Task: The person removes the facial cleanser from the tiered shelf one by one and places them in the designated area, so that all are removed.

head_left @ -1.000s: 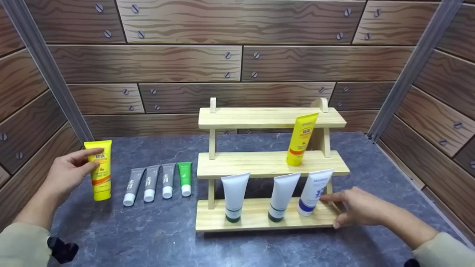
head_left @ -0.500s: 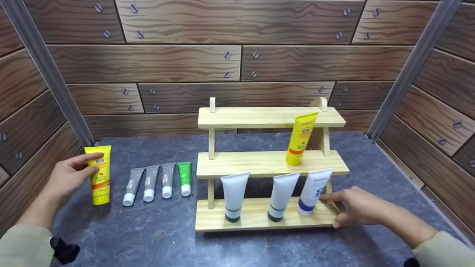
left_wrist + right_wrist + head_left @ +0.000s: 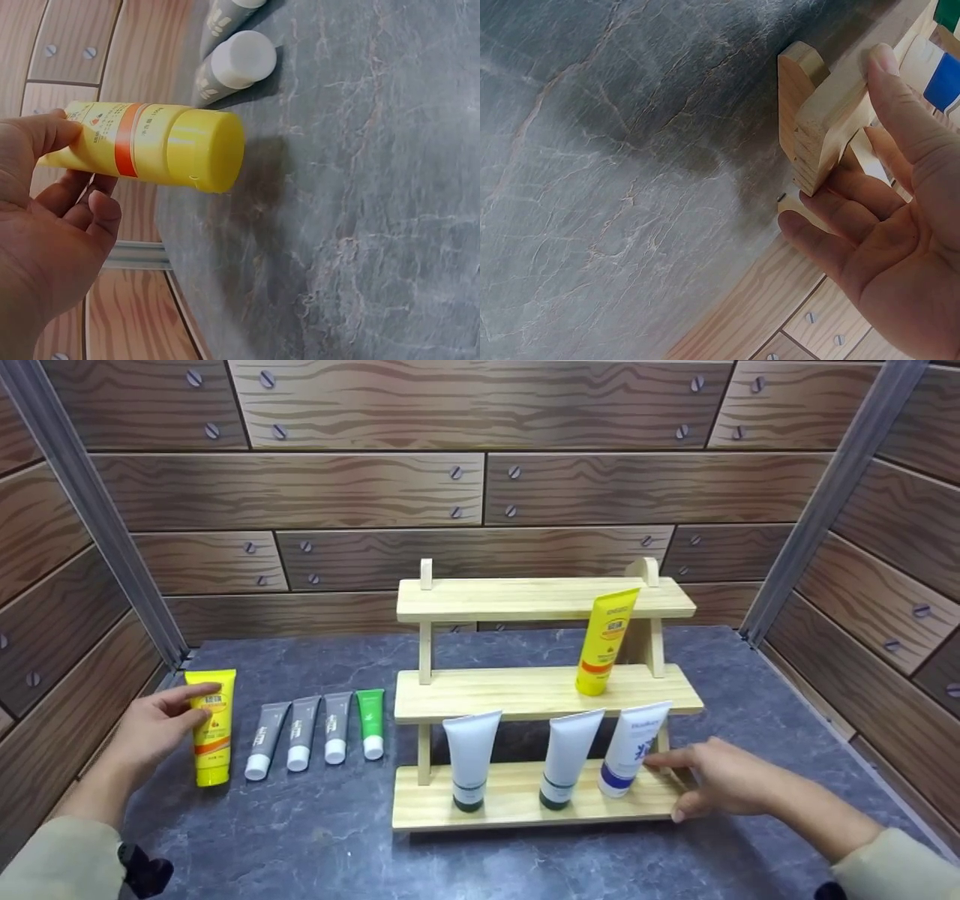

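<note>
My left hand [image 3: 154, 735] pinches a yellow squeeze tube [image 3: 214, 739] by its upper part, between thumb and fingers. In the left wrist view the yellow cap [image 3: 210, 150] points toward the grey tabletop, with a shadow beside it. My right hand [image 3: 739, 780] grips the right end of the bottom board of a three-tier wooden display shelf [image 3: 480, 694]; the right wrist view has the thumb [image 3: 885, 64] on the board's edge. Right by that index finger, a white tube with a blue band [image 3: 634, 750] stands on the bottom tier. Another yellow tube [image 3: 606, 641] stands on the middle tier.
Two more white tubes [image 3: 471, 761] with dark caps stand along the bottom tier. Between my left hand and the shelf lie several grey tubes [image 3: 301, 733] with white caps and a green tube [image 3: 371, 724]. Wood-patterned walls [image 3: 480, 487] enclose the back and sides.
My left hand and the yellow tube have come lower in the head view, nearer to me, and lately slightly to the right. The right hand keeps its hold on the shelf.
</note>
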`<state>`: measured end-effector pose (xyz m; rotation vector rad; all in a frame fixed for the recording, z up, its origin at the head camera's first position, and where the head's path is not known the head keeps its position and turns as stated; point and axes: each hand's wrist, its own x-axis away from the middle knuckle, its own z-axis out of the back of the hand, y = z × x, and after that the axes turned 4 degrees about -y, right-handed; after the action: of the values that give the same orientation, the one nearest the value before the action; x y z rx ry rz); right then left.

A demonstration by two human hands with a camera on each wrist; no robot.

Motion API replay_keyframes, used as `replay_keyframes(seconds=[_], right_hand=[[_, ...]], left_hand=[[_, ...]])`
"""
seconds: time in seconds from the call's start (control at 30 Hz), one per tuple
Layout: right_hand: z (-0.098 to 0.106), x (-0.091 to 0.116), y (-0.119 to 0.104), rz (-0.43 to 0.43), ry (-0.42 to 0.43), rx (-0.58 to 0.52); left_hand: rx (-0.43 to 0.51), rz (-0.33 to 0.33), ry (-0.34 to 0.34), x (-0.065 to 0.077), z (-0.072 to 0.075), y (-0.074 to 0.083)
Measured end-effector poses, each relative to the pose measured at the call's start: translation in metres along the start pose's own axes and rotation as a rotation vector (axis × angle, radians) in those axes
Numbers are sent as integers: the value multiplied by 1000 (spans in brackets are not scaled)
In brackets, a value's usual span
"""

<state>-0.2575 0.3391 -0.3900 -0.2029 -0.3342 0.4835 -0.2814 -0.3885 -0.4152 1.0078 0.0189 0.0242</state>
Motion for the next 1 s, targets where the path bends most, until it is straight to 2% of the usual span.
replay_keyframes(seconds=[0.13, 0.3, 0.47, 0.63, 0.8, 1.0], right_hand=[[0, -1, -2, -14, -3, 3], [1, -1, -3, -25, -8, 3], [0, 1, 0, 8, 6, -2], [-2, 2, 1, 55, 4, -37], [-2, 1, 1, 50, -1, -38], [-1, 1, -1, 39, 11, -24]], left_hand=[[-40, 8, -5, -1, -2, -5], [-83, 55, -29, -4, -5, -9], [-103, 57, -14, -8, -12, -12], [-94, 82, -7, -12, -18, -19], [-62, 135, 7, -16, -20, -27], [-49, 141, 10, -21, -20, -32]])
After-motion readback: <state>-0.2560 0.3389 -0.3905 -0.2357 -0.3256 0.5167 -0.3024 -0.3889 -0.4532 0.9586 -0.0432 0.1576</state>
